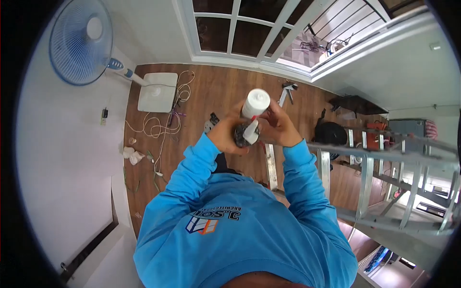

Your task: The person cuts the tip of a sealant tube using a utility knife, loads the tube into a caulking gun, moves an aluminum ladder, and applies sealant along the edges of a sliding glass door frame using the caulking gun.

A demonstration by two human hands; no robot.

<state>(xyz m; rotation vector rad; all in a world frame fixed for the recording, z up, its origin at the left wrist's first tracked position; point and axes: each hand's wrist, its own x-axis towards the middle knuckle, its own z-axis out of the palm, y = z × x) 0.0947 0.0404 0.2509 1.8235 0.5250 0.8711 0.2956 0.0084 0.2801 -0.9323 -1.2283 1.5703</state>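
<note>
The left hand point(227, 133) is gripping a dark, crinkled bundle point(239, 137) with a white tapered tip point(250, 132); the right hand point(284, 128) is holding a white plastic cylinder point(258, 102) above the brown wooden floor point(221, 91). Handling is seemingly ongoing; what is finished or remaining is not showing.

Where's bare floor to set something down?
Main bare patch: wood floor, between the cords beside the fan base and the metal tool. Smaller one: between that tool and the black bag. Crowded: left around the cords, right around the ladder and bag.
</note>
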